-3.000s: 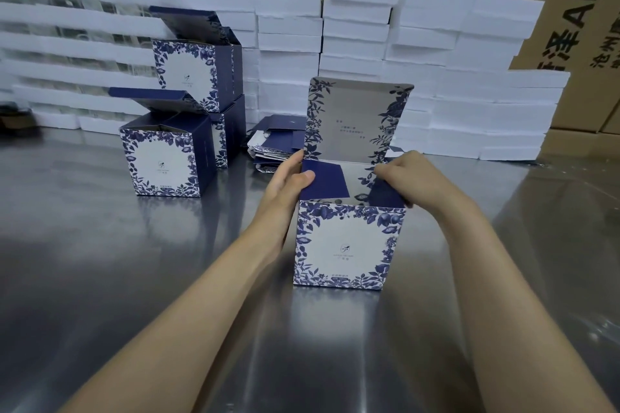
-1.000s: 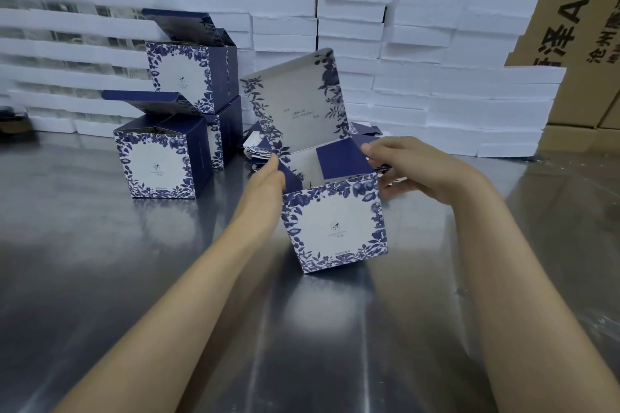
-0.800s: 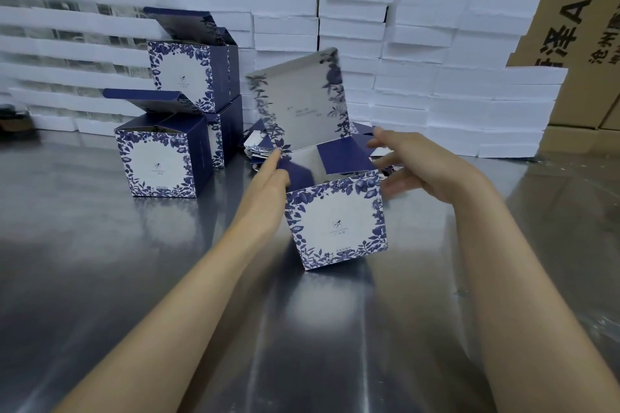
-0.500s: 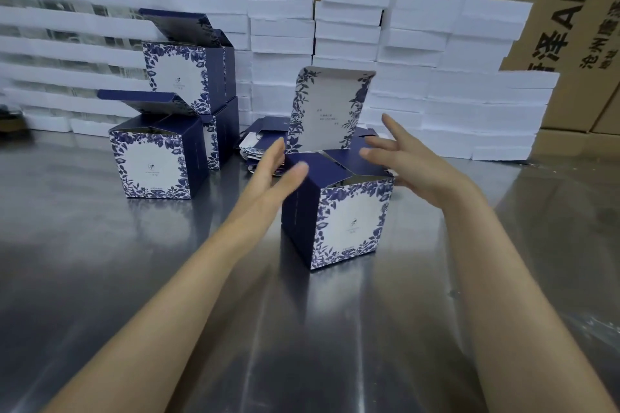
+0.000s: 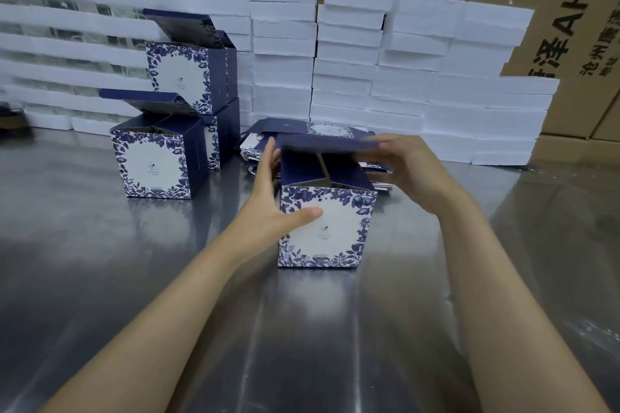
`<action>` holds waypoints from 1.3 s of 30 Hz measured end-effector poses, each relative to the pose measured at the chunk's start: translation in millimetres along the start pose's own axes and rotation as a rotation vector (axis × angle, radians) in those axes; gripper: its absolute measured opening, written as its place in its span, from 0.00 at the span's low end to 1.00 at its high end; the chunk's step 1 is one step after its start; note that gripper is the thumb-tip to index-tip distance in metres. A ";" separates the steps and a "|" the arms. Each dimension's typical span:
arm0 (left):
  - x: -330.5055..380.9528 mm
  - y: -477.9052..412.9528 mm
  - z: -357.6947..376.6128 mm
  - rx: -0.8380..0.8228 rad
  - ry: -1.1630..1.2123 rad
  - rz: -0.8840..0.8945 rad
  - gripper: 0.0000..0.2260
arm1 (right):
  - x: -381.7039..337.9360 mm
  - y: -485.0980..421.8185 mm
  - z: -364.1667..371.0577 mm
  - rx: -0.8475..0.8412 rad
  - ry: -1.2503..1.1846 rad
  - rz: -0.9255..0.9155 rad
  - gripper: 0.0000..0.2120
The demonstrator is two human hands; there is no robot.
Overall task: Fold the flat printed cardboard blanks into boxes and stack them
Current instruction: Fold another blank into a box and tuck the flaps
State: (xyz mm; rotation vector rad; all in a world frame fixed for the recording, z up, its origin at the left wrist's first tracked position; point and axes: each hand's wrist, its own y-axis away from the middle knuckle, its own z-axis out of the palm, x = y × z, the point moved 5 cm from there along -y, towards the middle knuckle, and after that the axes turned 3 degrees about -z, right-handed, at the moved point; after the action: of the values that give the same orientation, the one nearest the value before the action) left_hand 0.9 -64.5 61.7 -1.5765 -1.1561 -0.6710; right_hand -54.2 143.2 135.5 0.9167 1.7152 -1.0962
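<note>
My left hand (image 5: 268, 211) lies flat against the left side of the box (image 5: 323, 231), fingers straight up along that wall and the thumb across the printed front; it presses rather than clasps. My right hand (image 5: 414, 171) grips the right end of the lid flap (image 5: 328, 145), fingers curled over its top. The flap is blurred and lies roughly level above the open top, where two dark blue inner flaps show. The box stands upright in the middle of the steel worktop (image 5: 100, 261). Just behind it lies a pile of flat blanks (image 5: 260, 131). Towards the far left stands a folded box (image 5: 154, 161) with its lid raised, and behind that a stack of two more (image 5: 183, 77). White foam blocks (image 5: 369, 60) line the far edge, with brown cartons (image 5: 553, 10) behind them
</note>
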 end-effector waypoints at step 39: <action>46.6 6.9 -22.0 0.439 -0.079 0.217 0.06 | -41.6 9.8 37.1 -0.023 0.635 -0.454 0.01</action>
State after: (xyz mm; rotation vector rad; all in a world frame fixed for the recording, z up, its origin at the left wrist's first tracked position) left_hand 27.8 -69.2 106.0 -1.3323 -1.0815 -0.1943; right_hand -20.8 106.8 163.1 0.9467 2.5464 -1.1340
